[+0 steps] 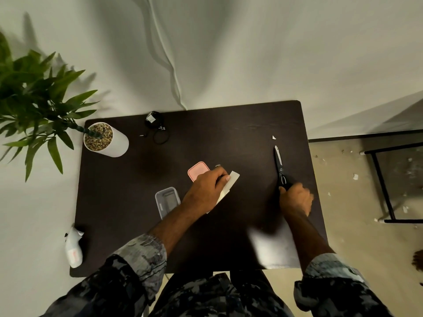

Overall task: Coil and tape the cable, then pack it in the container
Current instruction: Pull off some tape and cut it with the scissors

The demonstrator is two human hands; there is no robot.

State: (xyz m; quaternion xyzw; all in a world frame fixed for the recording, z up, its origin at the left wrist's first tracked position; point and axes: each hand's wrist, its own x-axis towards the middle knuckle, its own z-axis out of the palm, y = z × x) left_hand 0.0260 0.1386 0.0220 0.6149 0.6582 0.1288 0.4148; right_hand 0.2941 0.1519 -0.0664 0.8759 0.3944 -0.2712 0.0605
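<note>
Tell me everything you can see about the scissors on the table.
The scissors lie flat on the dark table near its right edge. The blades look like pale metal, closed together, pointing away from the person. The pivot and handles are black. The right hand has its grip on the handles, which it mostly hides.

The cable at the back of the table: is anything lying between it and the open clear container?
Nothing visible does. Bare table lies between the cable and the clear container; its pink lid lies off to the right.

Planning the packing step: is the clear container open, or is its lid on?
Open. The clear container lies uncovered on the table, and the pink lid lies apart beside it.
</note>
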